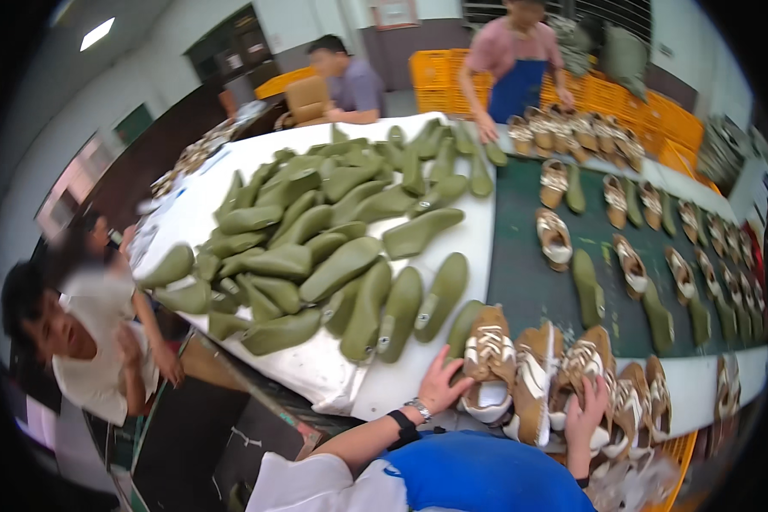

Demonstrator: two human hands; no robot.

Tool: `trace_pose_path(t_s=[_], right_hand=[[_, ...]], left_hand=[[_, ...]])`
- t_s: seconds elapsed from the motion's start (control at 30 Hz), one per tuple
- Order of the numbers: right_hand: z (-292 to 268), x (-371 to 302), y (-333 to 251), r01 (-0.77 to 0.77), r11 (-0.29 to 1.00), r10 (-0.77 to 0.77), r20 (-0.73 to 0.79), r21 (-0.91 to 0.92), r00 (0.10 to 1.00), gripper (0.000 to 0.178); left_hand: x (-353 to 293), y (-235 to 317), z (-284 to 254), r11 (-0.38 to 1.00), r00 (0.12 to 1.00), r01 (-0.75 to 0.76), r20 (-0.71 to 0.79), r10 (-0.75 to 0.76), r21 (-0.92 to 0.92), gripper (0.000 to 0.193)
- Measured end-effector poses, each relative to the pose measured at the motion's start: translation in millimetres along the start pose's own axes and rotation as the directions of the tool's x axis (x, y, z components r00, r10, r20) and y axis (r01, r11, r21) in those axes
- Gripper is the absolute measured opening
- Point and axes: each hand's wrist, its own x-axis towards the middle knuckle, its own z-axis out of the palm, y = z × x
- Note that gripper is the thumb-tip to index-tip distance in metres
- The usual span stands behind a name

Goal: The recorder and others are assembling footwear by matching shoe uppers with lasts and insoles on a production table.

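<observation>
My left hand (438,388), fingers apart, is at the left side of a brown-and-white laced sneaker (489,346), close to a green shoe last (463,329). The hand appears to touch the shoe's side. My right hand (585,416) rests with its fingers spread on another brown-and-white sneaker (582,363), and its palm is partly hidden. Between the hands stands a similar brown sneaker (533,384), its heel toward me. Several more sneakers (630,405) line the near edge to the right.
A heap of green shoe lasts (316,230) covers the white tabletop (192,235) on the left. Shoes and lasts stand in rows on the dark green belt (529,303) at right. Across the table, a person in a blue apron (518,85) handles shoes. Other people are at left and behind.
</observation>
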Motion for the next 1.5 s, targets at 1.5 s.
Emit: trace_pose_path(t_s=[1.5], right_hand=[[-15,18,-20,-0.085,0.995,0.087,-0.035,0.06,0.996,0.039]], left_hand=[[313,31,33,0.959,0.46,0.215,0.847,-0.268,0.186,0.071]])
